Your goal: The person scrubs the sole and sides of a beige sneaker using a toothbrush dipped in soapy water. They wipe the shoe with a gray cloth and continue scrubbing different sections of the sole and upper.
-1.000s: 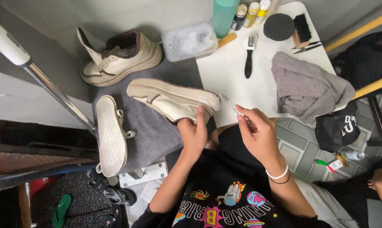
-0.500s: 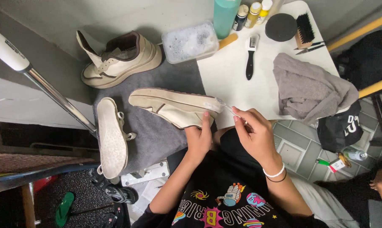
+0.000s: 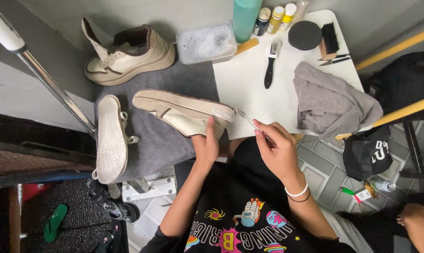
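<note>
Left hand (image 3: 206, 146) grips the cream shoe (image 3: 184, 111) on the grey mat (image 3: 174, 140). Right hand (image 3: 278, 149) pinches a thin tool (image 3: 247, 118) at the shoe's heel. Grey cloth (image 3: 331, 102) lies right of the shoe.

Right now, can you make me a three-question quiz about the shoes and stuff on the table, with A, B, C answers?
1. Where does the black-handled brush lie?
A. on the white tabletop
B. inside a shoe
C. on the floor

2. How many cream shoes are there?
A. one
B. two
C. three

3. How is the shoe under the left hand placed?
A. upright
B. on its side
C. hanging

Answers: 1 A, it lies flat on the white top. 2 C, one upright, one sole-up, one held. 3 B, its sole edge faces away while the right hand holds a thin tool to it.
</note>
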